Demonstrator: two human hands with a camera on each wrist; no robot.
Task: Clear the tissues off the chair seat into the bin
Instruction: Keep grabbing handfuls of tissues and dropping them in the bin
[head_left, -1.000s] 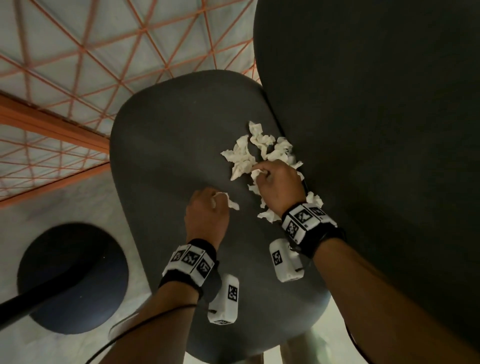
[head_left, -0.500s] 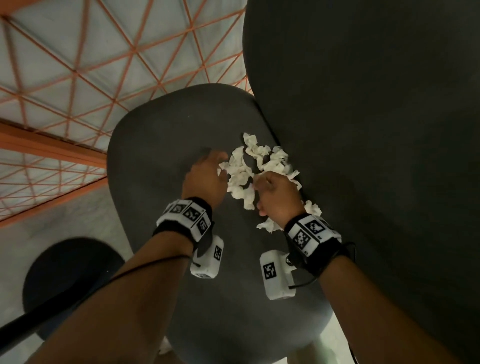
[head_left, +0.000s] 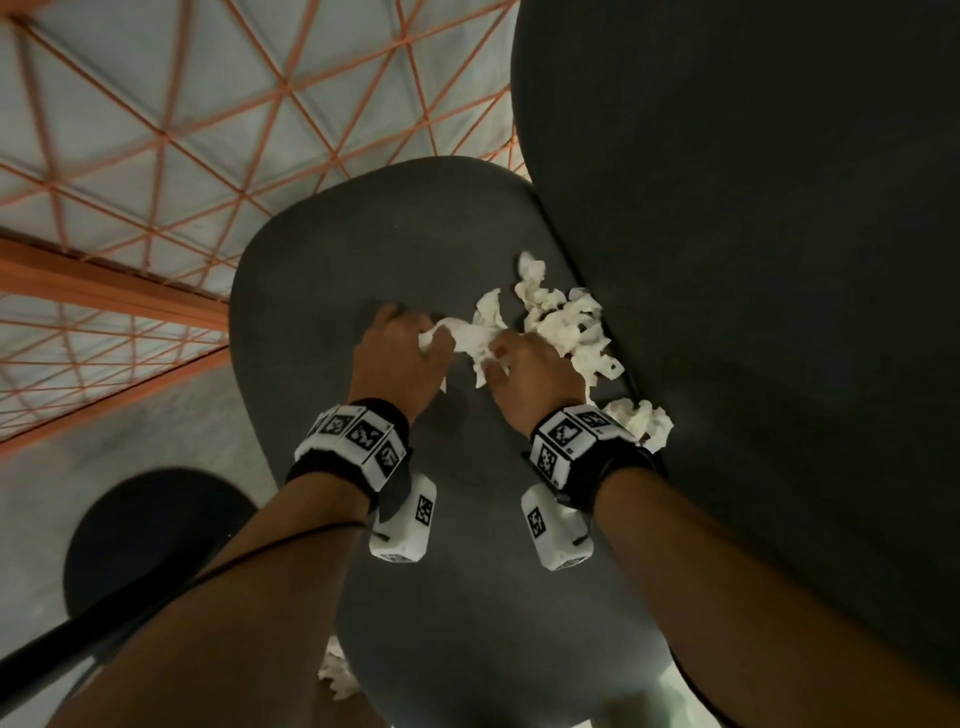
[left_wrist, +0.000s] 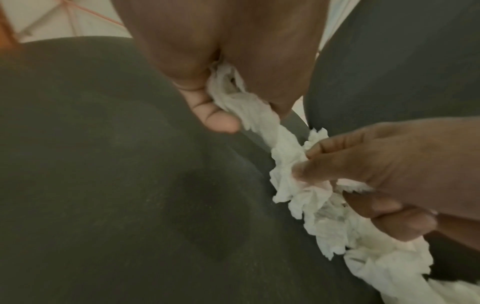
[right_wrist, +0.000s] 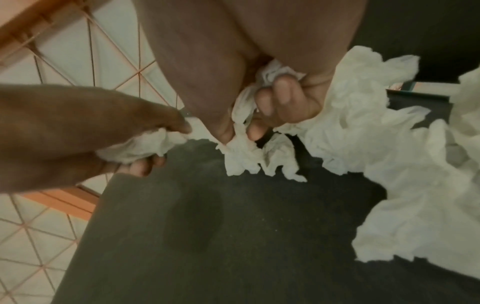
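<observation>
We bunch tissues in both hands, left hand and right hand each clenched on wads, gathering toward the chair seat's three-o'clock edge for one carry.

Two hands; one chair seat; one bin; crumpled tissues, too tangled to count

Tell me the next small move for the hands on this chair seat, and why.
Probably rake the right hand back through the loose tissues by the backrest, bunching them toward the left hand. Both hands already grip crumpled tissue, but most of the pile lies loose on the chair seat, with another clump by the right wrist.
</observation>
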